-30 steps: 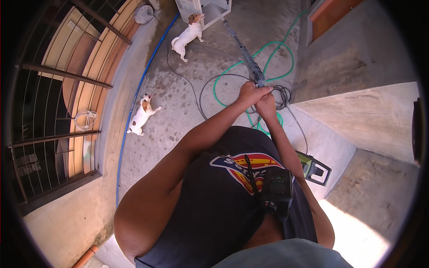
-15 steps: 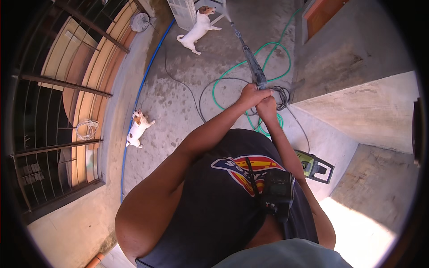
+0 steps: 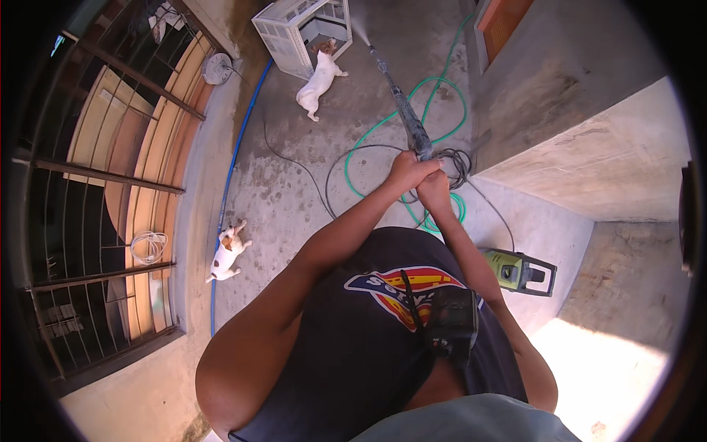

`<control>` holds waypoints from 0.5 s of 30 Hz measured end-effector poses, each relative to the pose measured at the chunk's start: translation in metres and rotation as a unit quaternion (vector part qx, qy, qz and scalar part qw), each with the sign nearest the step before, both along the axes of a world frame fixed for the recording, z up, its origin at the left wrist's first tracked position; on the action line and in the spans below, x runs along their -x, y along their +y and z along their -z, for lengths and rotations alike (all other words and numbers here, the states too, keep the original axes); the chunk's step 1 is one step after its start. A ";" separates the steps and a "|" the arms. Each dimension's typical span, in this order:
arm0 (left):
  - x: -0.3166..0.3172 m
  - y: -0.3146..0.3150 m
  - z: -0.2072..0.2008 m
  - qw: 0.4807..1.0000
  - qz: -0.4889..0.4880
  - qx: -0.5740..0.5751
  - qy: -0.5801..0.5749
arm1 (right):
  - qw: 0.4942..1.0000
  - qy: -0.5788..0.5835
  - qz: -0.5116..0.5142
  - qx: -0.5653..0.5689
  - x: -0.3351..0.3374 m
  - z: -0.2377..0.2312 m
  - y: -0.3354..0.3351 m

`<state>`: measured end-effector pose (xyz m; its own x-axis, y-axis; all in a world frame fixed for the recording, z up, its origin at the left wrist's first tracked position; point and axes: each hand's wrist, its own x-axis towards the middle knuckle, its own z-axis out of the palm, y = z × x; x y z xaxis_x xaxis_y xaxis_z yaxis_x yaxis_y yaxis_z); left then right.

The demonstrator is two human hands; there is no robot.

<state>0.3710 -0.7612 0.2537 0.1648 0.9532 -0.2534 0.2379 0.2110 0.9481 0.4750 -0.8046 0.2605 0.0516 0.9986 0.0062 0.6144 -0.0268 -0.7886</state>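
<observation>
Both my hands are wrapped round the grip of a dark pressure washer wand. My left hand closes over the grip from the left, pressed against my right hand just below it; the handle is partly hidden by them. The wand points away to the upper left, and a pale water spray leaves its tip. Near the spray stands a white cabinet-like frame, its open side showing. A white dog with a brown head stands beside that frame, facing its opening.
A second dog is near the left wall by a blue hose. A green hose and black cable loop over the wet concrete floor. The green washer unit sits at right, below a concrete wall. Barred windows line the left.
My view has shifted, so more of the white frame shows. The far dog has turned its head toward the frame's opening. Both hands keep their hold on the wand, which still sprays.
</observation>
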 end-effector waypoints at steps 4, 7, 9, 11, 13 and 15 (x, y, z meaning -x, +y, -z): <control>-0.006 0.000 0.012 1.000 0.008 0.012 -0.027 | 0.999 0.016 0.023 -0.020 -0.004 0.012 -0.001; -0.012 -0.001 0.014 0.999 -0.002 -0.018 -0.036 | 0.999 0.033 0.014 -0.016 -0.008 0.013 -0.003; -0.016 -0.001 0.020 0.999 -0.010 -0.029 -0.041 | 0.999 0.032 0.015 -0.028 -0.008 0.010 -0.004; -0.019 -0.001 0.009 0.999 0.013 -0.021 -0.028 | 0.999 0.023 0.034 -0.034 -0.011 0.008 -0.006; -0.020 -0.004 -0.001 0.999 0.032 -0.016 -0.013 | 0.998 0.016 0.049 -0.042 -0.012 0.004 -0.008; -0.022 -0.006 -0.003 0.998 0.023 -0.035 -0.035 | 0.997 0.021 0.044 -0.051 -0.013 0.004 -0.009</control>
<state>0.3930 -0.7672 0.2569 0.2239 0.9594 -0.1717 0.1776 0.1331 0.9751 0.4882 -0.8141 0.2570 0.1419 0.9844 0.1040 0.5800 0.0024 -0.8146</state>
